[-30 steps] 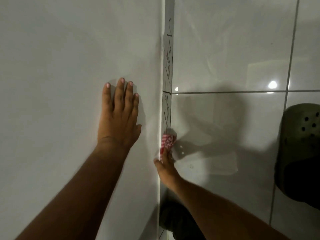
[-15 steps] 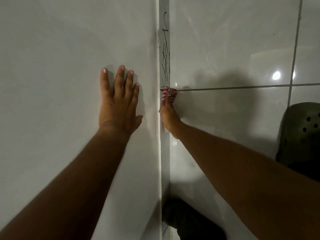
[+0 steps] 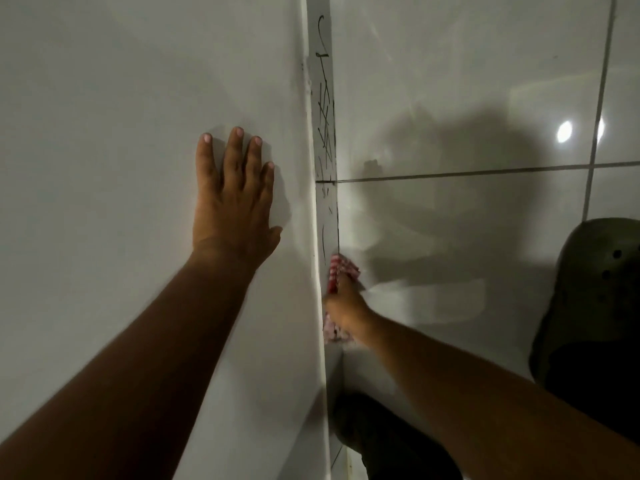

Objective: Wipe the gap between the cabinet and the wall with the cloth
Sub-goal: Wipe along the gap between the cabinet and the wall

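A white cabinet side (image 3: 121, 168) fills the left half of the view. My left hand (image 3: 235, 199) lies flat on it with fingers spread, holding nothing. To its right a narrow gap strip (image 3: 325, 109) with dark scribble marks runs between the cabinet edge and the glossy tiled surface (image 3: 467, 81). My right hand (image 3: 344, 308) grips a red-and-white checked cloth (image 3: 339, 271) and presses it into the gap, below the dark grout line. Part of the cloth also hangs out under the hand.
Two dark green perforated clogs are close by: one at the right edge (image 3: 595, 299), one at the bottom centre (image 3: 381, 441) under my right forearm. Grout lines cross the tiles, and a lamp reflection (image 3: 564, 131) glares at the upper right.
My right hand with the cloth went up the gap to the grout line, then slid back down to below it. My left hand has stayed flat on the cabinet.
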